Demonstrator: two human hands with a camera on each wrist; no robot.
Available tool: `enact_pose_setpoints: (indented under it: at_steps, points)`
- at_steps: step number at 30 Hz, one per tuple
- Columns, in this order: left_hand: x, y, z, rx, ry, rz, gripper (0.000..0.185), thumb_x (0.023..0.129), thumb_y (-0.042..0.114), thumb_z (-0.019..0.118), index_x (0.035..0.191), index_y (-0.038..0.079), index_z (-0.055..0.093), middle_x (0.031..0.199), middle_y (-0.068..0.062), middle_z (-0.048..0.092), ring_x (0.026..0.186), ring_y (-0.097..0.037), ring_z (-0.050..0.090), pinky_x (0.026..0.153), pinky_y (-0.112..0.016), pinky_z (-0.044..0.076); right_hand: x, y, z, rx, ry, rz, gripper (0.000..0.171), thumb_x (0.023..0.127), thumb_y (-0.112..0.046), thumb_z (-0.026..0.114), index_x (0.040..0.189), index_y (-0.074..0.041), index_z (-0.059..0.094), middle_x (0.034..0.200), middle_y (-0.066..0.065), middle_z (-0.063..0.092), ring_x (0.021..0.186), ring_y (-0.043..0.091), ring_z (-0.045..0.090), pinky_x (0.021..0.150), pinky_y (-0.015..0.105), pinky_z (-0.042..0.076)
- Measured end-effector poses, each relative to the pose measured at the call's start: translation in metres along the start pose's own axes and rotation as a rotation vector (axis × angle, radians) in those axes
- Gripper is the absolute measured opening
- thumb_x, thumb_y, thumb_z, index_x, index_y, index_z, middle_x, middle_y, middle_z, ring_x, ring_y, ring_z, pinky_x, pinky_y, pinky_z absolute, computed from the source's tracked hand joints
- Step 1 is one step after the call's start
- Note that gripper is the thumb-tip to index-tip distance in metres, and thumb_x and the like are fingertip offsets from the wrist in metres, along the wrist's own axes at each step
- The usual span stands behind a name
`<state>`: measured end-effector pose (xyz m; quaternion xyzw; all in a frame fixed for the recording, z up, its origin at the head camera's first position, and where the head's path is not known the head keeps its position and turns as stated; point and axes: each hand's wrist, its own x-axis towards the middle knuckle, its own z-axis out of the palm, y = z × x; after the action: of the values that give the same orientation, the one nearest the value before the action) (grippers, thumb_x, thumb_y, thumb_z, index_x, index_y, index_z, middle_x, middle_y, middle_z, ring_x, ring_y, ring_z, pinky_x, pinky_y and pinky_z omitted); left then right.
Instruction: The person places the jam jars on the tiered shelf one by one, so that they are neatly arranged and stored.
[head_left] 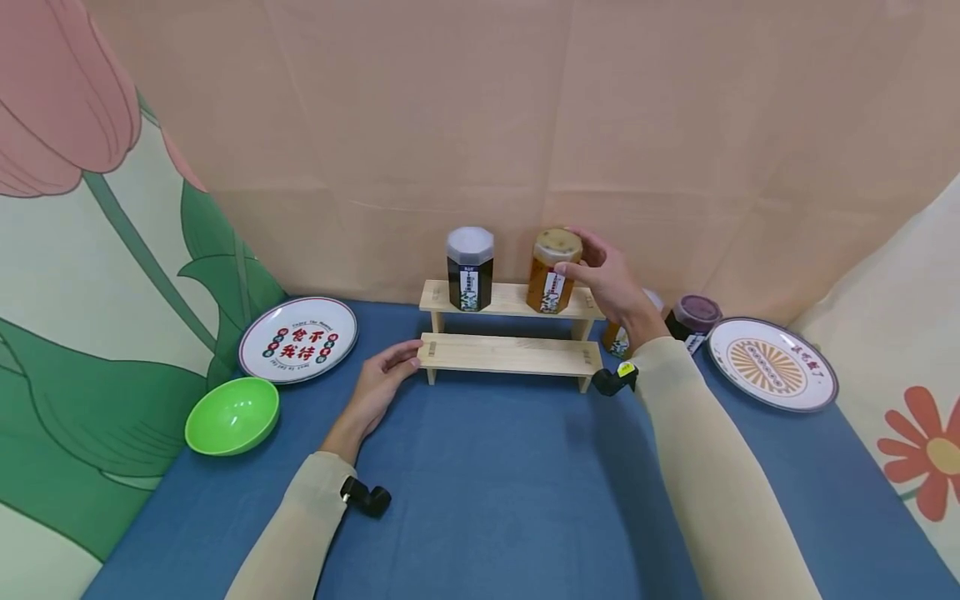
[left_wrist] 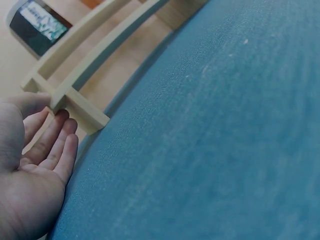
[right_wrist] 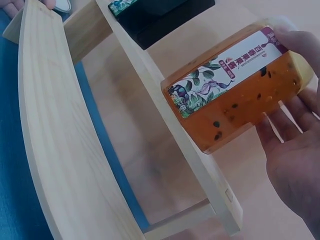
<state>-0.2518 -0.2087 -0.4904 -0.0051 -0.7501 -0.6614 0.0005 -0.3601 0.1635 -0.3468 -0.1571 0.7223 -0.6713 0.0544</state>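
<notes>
A two-tier wooden rack (head_left: 510,353) stands near the back of the blue table. My right hand (head_left: 617,287) grips an amber jar (head_left: 552,279) around its pale lid, the jar's base at the right part of the upper tier. Dark seeds and a printed label show on this jar (right_wrist: 230,87) in the right wrist view. To its left on the same tier stands a dark jar (head_left: 470,271) with a whitish lid. My left hand (head_left: 375,390) pinches the left end of the lower tier, thumb above and fingers below, as the left hand (left_wrist: 42,150) shows in its wrist view.
Behind my right wrist are another amber jar (head_left: 615,340), partly hidden, and a jar with a purple lid (head_left: 696,312). A white plate (head_left: 813,385) lies at the right. On the left are a plate with red lettering (head_left: 258,354) and a green bowl (head_left: 231,417). A beige cloth (head_left: 420,125) hangs behind.
</notes>
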Motion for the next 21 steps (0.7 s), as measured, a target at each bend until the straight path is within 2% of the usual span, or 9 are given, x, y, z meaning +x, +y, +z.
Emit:
enact_pose_setpoints:
  at_steps: [5,11,15,19,21]
  points:
    - [0.001,-0.001,0.002,-0.004,-0.011,0.006,0.039,0.103,0.020,0.065,0.142,0.015,0.062,0.141,-0.011,0.061,0.121,-0.016,0.060,0.104,-0.025,0.053,-0.002,0.002,-0.003,0.005,-0.004,0.006,0.068,0.096,-0.014,0.074,0.156,-0.023,0.043,0.157,0.007,0.045,0.147,0.026,0.041,0.128,0.049,0.029]
    - [0.001,-0.001,0.000,0.001,-0.007,-0.006,0.040,0.103,0.021,0.064,0.143,0.016,0.061,0.143,-0.010,0.059,0.124,-0.017,0.058,0.100,-0.018,0.052,-0.005,0.002,-0.010,-0.046,-0.034,-0.003,0.068,0.097,-0.012,0.071,0.157,-0.019,0.040,0.157,0.010,0.045,0.146,0.028,0.042,0.127,0.053,0.030]
    - [0.002,-0.001,-0.002,0.001,-0.006,-0.007,0.041,0.103,0.021,0.064,0.144,0.015,0.060,0.145,-0.011,0.058,0.126,-0.019,0.057,0.099,-0.016,0.051,-0.009,0.003,-0.022,-0.070,-0.040,-0.034,0.064,0.099,-0.013,0.068,0.157,-0.016,0.041,0.159,0.011,0.045,0.147,0.030,0.041,0.126,0.053,0.032]
    - [0.003,-0.001,-0.002,0.009,-0.004,-0.016,0.040,0.103,0.022,0.065,0.143,0.017,0.061,0.144,-0.008,0.059,0.126,-0.017,0.057,0.099,-0.016,0.052,-0.020,0.004,-0.042,-0.108,-0.019,-0.030,0.064,0.100,-0.017,0.068,0.158,-0.016,0.040,0.161,0.010,0.043,0.149,0.030,0.041,0.120,0.033,0.043]
    - [0.004,-0.002,-0.001,0.013,-0.007,-0.013,0.041,0.104,0.022,0.064,0.144,0.016,0.060,0.145,-0.009,0.059,0.125,-0.017,0.057,0.099,-0.016,0.052,-0.027,0.005,-0.052,-0.140,-0.007,-0.018,0.065,0.101,-0.019,0.068,0.158,-0.016,0.039,0.162,0.010,0.043,0.149,0.029,0.041,0.115,0.027,0.046]
